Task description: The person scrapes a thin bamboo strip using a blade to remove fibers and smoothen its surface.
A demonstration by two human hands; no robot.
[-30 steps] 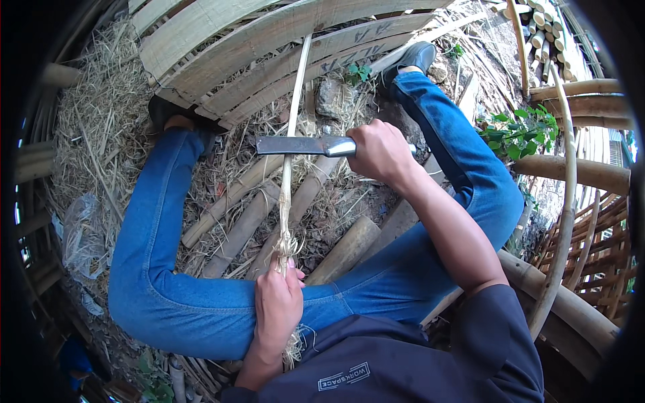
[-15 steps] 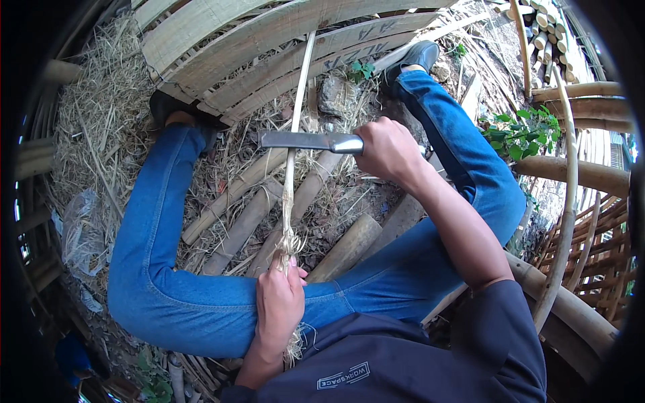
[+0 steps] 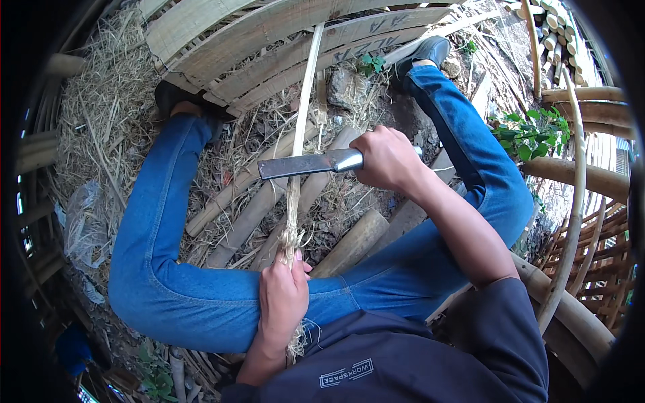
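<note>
My left hand (image 3: 285, 290) is closed round the near end of a long, pale, peeled strip (image 3: 306, 111), which looks like bamboo. Frayed fibres bunch up just above my fingers, and more shavings stick out below the hand near my shirt. The strip's far end reaches up to the wooden slats. In my right hand (image 3: 388, 158) is the handle of a knife with a broad, square-ended dark blade (image 3: 295, 166). That blade lies across the strip, above the frayed part, and touches or nearly touches it. Most of the handle is hidden by my fingers.
Wooden slats (image 3: 269, 43) stand in front, between my feet. Bamboo poles (image 3: 356, 242) lie on the straw-strewn ground between my legs, with a stone (image 3: 348, 88) beyond. A thin upright pole (image 3: 573, 201) and thick bamboo rails (image 3: 571, 176) are at right. A clear plastic bag (image 3: 89, 225) lies at left.
The knife has slid down along the strip toward my left hand, its blade now tilted slightly. My left hand keeps its hold. The whole view has shifted a little.
</note>
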